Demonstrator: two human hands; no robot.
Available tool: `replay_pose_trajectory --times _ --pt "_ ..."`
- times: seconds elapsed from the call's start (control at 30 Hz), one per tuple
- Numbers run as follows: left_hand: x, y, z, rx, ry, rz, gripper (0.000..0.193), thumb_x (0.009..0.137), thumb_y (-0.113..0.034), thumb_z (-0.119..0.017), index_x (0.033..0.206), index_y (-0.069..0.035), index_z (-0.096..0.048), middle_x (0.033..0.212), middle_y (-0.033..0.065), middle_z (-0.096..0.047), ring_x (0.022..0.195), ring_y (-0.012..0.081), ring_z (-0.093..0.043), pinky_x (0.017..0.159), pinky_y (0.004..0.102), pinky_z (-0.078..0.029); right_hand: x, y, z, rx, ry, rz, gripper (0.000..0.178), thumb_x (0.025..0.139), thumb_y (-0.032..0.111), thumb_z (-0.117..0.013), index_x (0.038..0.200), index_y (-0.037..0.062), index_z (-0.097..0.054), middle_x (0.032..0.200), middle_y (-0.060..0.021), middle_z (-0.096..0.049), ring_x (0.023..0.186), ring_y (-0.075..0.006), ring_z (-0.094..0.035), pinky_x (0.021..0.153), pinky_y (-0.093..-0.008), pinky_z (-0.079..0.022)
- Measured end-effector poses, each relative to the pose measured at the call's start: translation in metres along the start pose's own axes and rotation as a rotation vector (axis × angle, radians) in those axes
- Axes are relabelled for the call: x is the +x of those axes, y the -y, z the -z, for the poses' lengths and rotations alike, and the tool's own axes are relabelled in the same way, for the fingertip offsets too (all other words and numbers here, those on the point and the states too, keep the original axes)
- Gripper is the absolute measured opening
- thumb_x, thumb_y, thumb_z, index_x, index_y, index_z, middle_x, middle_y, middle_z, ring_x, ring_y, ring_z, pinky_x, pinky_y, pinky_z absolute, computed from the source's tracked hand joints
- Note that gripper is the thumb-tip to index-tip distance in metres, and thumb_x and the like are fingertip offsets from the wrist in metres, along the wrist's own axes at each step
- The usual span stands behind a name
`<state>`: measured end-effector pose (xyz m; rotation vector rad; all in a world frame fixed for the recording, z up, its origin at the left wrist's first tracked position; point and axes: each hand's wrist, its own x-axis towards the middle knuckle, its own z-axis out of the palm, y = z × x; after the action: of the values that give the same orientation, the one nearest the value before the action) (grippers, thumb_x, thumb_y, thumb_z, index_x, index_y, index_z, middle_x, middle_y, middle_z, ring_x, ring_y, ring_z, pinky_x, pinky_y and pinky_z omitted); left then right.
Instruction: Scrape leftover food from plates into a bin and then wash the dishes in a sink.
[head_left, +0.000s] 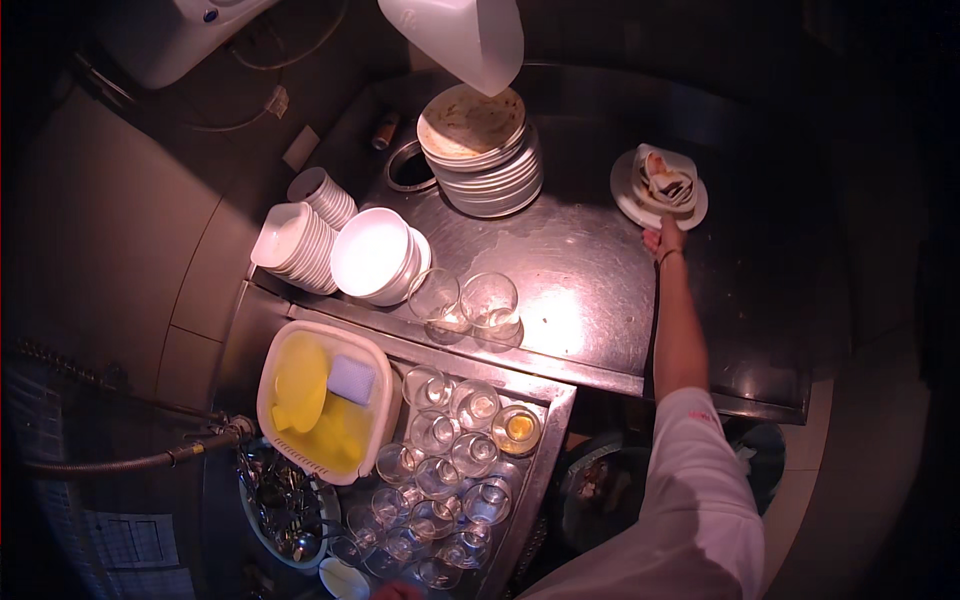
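Observation:
My right hand (664,238) reaches far across the steel counter (580,290) and grips the near rim of a white plate (628,205) at the back right. That plate carries a smaller dish with crumpled food scraps (668,180). My arm in a white sleeve (700,480) comes up from the lower right. A small part of what may be my left hand (395,591) shows at the bottom edge, by the glasses; its fingers are hidden.
A tall stack of dirty plates (485,160) stands at the back. White bowls (378,255) and cups (300,245) are stacked on the left. Two glasses (465,300) stand on the counter. Several glasses fill a rack (450,470). A yellow-lined tub (325,400) holds a sponge.

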<state>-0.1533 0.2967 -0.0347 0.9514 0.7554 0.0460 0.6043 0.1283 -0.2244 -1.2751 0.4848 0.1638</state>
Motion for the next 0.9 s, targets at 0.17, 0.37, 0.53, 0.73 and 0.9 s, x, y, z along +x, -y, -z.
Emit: replay_pose_trajectory --times 0.17,0.37,0.53,0.73,0.9 --pt "0.079 -0.058 -0.085 0.49 0.075 -0.21 0.045 0.094 -0.025 -0.049 0.125 0.007 -0.041 0.095 0.0146 -0.063 0.097 0.022 -0.059 0.091 0.0354 -0.042 -0.091 -0.037 0.043 0.054 0.215 0.004 0.031 0.082 0.019 -0.053 0.103 -0.0033 -0.05 0.075 -0.0147 -0.061 0.05 -0.0227 -0.06 0.042 -0.0302 -0.051" --pt "0.294 -0.031 -0.265 0.341 0.349 -0.246 0.051 0.093 -0.02 -0.048 0.135 0.0 -0.028 0.1 0.0139 -0.06 0.074 0.0155 -0.061 0.064 0.026 -0.048 -0.183 -0.041 0.115 0.21 0.143 -0.058 0.021 0.071 0.004 -0.052 0.092 0.0015 -0.051 0.071 -0.0096 -0.055 0.042 -0.0164 -0.05 0.035 -0.0255 -0.038" --pt "0.369 0.016 -0.298 0.299 0.316 0.056 0.051 0.093 -0.018 -0.042 0.135 0.002 -0.021 0.099 0.0221 -0.058 0.066 0.0271 -0.064 0.052 0.0341 -0.057 -0.253 -0.057 0.146 0.103 0.114 -0.065 0.038 0.067 0.001 -0.053 0.105 0.001 -0.046 0.093 -0.0131 -0.055 0.073 -0.0249 -0.062 0.047 -0.0338 -0.052" --pt "0.293 0.025 -0.291 0.232 0.198 -0.095 0.034 0.084 -0.001 -0.035 0.116 0.009 -0.042 0.095 0.022 -0.058 0.061 0.0254 -0.064 0.051 0.0294 -0.059 -0.311 -0.036 0.188 -0.078 0.096 -0.074 0.047 0.066 0.004 -0.055 0.112 0.0039 -0.043 0.096 -0.0116 -0.055 0.073 -0.0208 -0.06 0.046 -0.0306 -0.047" --pt "0.225 0.009 -0.249 0.234 0.241 -0.14 0.036 0.085 -0.003 -0.037 0.12 0.007 -0.041 0.097 0.0168 -0.059 0.072 0.0234 -0.064 0.058 0.0295 -0.059 -0.294 -0.062 0.235 0.041 0.28 -0.299 0.026 0.073 0.002 -0.051 0.099 0.0028 -0.057 0.088 -0.0054 -0.06 0.067 -0.0182 -0.063 0.045 -0.0267 -0.048"
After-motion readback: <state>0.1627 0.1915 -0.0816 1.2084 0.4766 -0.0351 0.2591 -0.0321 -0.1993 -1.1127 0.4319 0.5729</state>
